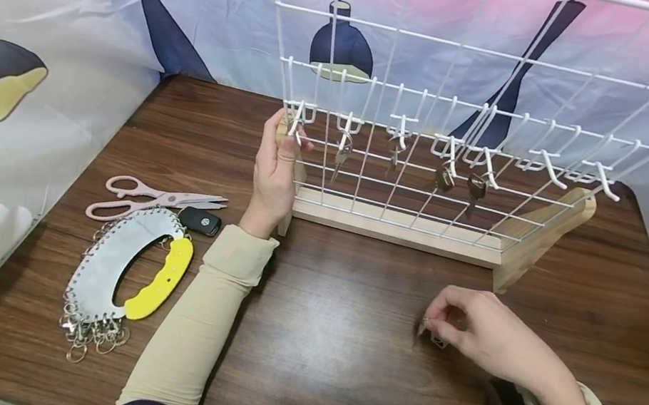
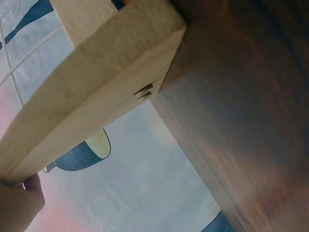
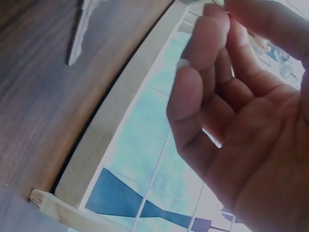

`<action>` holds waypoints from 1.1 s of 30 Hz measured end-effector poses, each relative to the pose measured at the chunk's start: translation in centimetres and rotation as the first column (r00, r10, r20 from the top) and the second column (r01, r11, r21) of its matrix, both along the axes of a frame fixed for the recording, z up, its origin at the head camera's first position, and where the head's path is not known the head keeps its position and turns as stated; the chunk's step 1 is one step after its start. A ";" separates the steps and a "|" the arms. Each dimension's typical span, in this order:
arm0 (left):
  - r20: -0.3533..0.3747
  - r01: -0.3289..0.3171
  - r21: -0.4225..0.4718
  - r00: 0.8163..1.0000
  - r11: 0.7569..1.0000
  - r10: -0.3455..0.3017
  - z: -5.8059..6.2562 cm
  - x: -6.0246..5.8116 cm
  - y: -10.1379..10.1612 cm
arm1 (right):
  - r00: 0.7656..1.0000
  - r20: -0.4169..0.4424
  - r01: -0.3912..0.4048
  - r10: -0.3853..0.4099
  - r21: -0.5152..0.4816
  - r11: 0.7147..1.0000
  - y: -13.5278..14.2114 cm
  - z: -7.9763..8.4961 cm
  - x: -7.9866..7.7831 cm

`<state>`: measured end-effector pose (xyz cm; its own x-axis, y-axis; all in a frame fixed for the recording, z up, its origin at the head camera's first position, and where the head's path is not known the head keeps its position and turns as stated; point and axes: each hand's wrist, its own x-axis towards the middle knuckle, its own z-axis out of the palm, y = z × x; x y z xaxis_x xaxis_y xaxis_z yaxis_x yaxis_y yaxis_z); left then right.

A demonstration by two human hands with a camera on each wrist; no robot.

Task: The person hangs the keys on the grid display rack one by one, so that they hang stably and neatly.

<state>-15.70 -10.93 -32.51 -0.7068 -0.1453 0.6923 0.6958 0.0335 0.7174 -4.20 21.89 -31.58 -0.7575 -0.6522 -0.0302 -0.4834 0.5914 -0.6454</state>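
A white wire grid rack (image 1: 415,132) stands on a wooden base, with white hooks along one bar. Several keys (image 1: 444,179) hang from its hooks. My left hand (image 1: 275,179) grips the rack's left wooden side piece (image 2: 96,92) near its top, thumb toward me. In front of the rack, low over the table, my right hand (image 1: 474,330) pinches a small ring between thumb and fingertips. A metal key (image 3: 79,34) dangles below that pinch in the right wrist view. The ring itself is mostly hidden by the fingers.
On the left of the brown table (image 1: 320,375) lie pink scissors (image 1: 152,197), a black car key (image 1: 199,220) and a white oval key holder (image 1: 112,259) with a yellow handle and many metal rings. A patterned curtain (image 1: 211,30) hangs behind the table.
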 end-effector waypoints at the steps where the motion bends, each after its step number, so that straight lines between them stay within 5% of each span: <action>1: 0.001 -0.001 0.001 1.000 1.000 0.001 0.0 0.0 0.0 | 1.000 0.007 0.006 -0.006 -0.028 1.000 0.0 0.1 -0.1; 10: 0.008 0.009 0.002 1.000 1.000 -0.009 0.0 0.0 0.0 | 0.983 -0.052 0.164 -0.176 -0.183 0.969 0.2 1.4 -0.1; 14: 0.009 0.009 0.002 1.000 1.000 -0.009 0.0 0.0 0.0 | 0.943 -0.084 0.295 -0.323 -0.247 0.923 0.0 2.2 -0.1; 18: 0.011 0.010 0.003 1.000 1.000 -0.010 0.0 0.0 -0.1 | 0.880 -0.111 0.399 -0.461 -0.350 0.847 0.3 3.2 -0.4; 22: 0.018 0.007 0.002 1.000 1.000 -0.007 -0.1 0.0 -0.1 | 0.836 -0.077 0.432 -0.544 -0.520 0.737 1.0 4.3 -0.9; 25: 0.022 0.001 0.002 1.000 1.000 -0.001 -0.1 0.0 -0.1 | 0.842 0.027 0.410 -0.539 -0.682 0.605 1.4 5.1 -1.2; 28: 0.026 0.000 0.000 1.000 1.000 0.000 -0.1 0.0 -0.1 | 0.851 0.134 0.387 -0.507 -0.813 0.436 1.6 5.7 -1.5; 33: 0.017 -0.004 -0.005 1.000 1.000 0.004 0.0 0.0 -0.1 | 0.848 0.186 0.332 -0.496 -0.917 0.223 1.7 6.8 -1.8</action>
<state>-15.69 -11.02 -32.52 -0.7179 -0.1447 0.6810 0.6834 0.0402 0.7290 -6.05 23.59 -24.75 -0.8713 0.2048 0.4460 -0.4804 -0.1703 -0.8604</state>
